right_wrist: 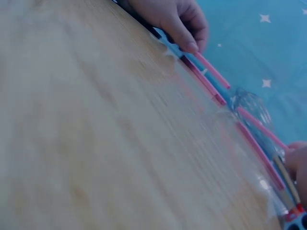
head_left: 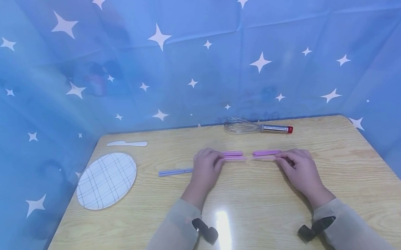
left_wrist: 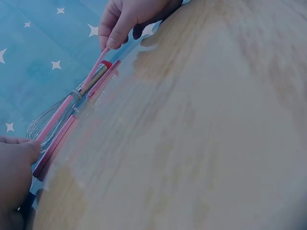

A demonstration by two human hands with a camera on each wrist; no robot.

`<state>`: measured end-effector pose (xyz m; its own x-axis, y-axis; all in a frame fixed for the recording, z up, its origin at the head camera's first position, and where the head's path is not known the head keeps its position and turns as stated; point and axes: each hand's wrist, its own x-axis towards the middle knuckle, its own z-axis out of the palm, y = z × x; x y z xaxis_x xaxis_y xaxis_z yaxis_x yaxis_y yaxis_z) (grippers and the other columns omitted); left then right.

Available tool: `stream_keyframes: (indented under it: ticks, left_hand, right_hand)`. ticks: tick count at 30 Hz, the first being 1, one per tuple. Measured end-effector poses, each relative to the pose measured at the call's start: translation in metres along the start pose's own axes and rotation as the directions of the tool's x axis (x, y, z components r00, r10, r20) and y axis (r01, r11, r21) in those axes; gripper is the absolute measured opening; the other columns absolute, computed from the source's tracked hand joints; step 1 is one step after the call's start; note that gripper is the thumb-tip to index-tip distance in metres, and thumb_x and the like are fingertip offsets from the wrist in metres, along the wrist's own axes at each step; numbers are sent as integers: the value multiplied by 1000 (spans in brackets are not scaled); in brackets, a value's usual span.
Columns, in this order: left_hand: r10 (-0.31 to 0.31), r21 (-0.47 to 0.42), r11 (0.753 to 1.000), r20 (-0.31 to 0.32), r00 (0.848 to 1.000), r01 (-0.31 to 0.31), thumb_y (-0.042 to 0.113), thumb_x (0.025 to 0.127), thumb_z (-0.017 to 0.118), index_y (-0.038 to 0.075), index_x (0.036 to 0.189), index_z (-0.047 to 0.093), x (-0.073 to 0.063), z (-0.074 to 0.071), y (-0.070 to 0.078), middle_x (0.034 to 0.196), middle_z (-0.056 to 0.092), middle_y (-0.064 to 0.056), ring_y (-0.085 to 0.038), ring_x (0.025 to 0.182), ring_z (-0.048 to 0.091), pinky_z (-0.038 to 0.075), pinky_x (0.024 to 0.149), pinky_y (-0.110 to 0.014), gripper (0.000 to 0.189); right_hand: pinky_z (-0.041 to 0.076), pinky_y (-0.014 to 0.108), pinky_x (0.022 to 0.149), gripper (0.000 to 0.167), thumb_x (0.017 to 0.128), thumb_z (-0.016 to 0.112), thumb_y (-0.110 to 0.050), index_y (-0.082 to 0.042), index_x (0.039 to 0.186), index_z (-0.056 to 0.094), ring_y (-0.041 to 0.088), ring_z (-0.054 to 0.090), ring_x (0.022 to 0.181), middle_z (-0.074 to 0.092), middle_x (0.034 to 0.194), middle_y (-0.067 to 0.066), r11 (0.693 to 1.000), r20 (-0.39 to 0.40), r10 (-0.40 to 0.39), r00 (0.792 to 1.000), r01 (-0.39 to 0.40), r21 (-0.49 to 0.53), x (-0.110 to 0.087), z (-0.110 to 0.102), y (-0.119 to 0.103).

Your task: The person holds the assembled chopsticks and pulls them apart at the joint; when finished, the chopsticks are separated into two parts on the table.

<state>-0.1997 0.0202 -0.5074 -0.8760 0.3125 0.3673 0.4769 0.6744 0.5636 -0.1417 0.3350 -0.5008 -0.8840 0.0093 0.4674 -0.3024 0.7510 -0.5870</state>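
My left hand (head_left: 206, 167) pinches a slim pink stick (head_left: 235, 158) that points right. From the other side, my right hand (head_left: 300, 168) pinches another slim pink stick (head_left: 264, 158) between thumb and fingertips, pointing left. The free ends face each other with a small gap between them. In the left wrist view, the left-hand stick (left_wrist: 56, 120) and right-hand stick (left_wrist: 95, 69) are raised just off the table. Behind them lie more pink sticks, one group on the left (head_left: 232, 153) and one on the right (head_left: 266, 152). Blue sticks (head_left: 174, 172) lie beside my left hand, which partly hides them.
A whisk (head_left: 243, 125) with a red-tipped handle lies at the back of the wooden table (head_left: 258, 230). A white knife (head_left: 127, 144) lies at the back left, behind an oval checked plate (head_left: 106, 181). A blue star-patterned curtain (head_left: 188, 63) surrounds the table.
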Motion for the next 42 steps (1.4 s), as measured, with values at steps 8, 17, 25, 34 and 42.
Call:
stream_keyframes:
  ticks: [8,17,25,34,42]
  left_hand:
    - [1,33,999,-49,999,1,21,99,79,16,105,81,2,1,1,110,63,0,-23,114,54,42,107,-42,8]
    - [-49,49,998,-19,999,50,20,98,80,18,104,80,1,2,2,109,60,4,-19,114,50,42,105,-39,7]
    - [-80,35,996,-21,997,81,17,97,81,19,101,80,1,1,2,107,60,5,-19,114,51,44,104,-37,4]
    - [0,20,1000,-101,995,2,13,94,83,17,96,82,0,3,-1,98,60,4,-18,105,52,46,95,-34,5]
    - [189,12,982,-197,962,-191,7,89,85,15,91,82,-2,3,-1,92,65,2,-21,97,58,47,92,-41,9]
  right_hand:
    - [32,55,91,9,95,79,-2,-2,104,80,41,56,103,67,103,19,1000,33,13,999,-12,-26,7,-11,9]
    - [28,53,88,12,92,81,0,-6,103,82,32,53,96,65,100,16,999,56,2,998,1,-44,2,-6,11]
    - [29,52,87,15,88,84,3,-5,100,83,29,54,91,67,94,14,997,11,-44,999,45,-61,5,-2,11]
    - [29,55,91,11,89,84,1,-6,97,81,30,55,92,65,93,13,997,7,-25,1000,26,-76,6,0,13]
    - [28,57,94,10,94,82,-7,-2,102,79,32,55,97,67,98,15,993,33,71,997,-67,-101,8,2,12]
